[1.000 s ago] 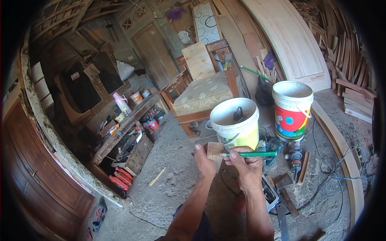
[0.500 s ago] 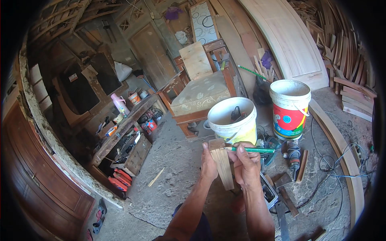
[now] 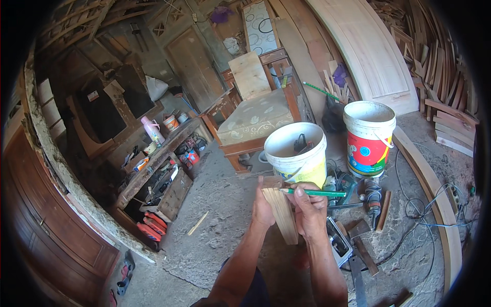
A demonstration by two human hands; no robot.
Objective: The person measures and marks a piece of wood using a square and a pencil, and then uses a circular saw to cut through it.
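My left hand grips a short, tapered wooden block by its side, its narrower end hanging down toward me. My right hand is closed on a green pencil, held level with the tip against the block near its top end. Behind my hands stands a white bucket with a yellow label, tools inside it. Just right of my hands, power tools and a metal case of tools lie on the concrete floor.
A red-labelled bucket, a hammer, cables and a long curved board are at the right. Behind are a cushioned wooden chair, leaning panels and stacked offcuts. A cluttered bench and wooden door stand left.
The block has tilted so that more of its long grained face shows below my fingers. The pencil has slid slightly left along with my right hand.
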